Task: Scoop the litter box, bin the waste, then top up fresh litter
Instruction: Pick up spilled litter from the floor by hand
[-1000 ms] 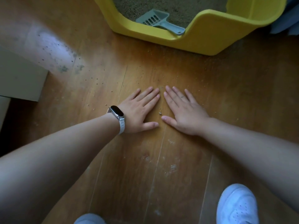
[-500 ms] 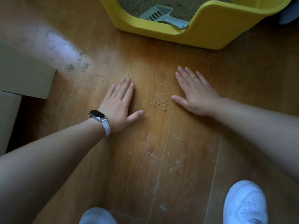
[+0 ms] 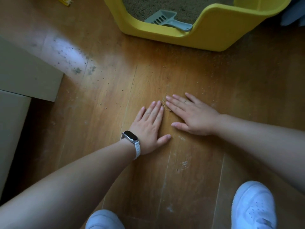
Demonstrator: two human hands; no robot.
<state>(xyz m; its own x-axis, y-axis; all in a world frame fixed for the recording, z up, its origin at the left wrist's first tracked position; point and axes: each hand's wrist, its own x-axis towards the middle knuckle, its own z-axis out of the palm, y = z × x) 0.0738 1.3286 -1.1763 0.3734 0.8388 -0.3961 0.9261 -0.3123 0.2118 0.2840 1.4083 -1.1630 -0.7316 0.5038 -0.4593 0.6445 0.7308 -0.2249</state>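
Left hand (image 3: 149, 128) and right hand (image 3: 194, 116) flat on wooden floor (image 3: 198, 179), fingers (image 3: 158, 111) straight, together, litter grains (image 3: 165, 105) between them

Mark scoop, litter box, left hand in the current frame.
scoop (image 3: 167, 20): head view, slotted bowl near the handle.
litter box (image 3: 212, 30): head view, yellow front wall.
left hand (image 3: 149, 128): head view, back of the hand.

Black wristband (image 3: 131, 138) (white strap), white perforated sneakers (image 3: 254, 206)
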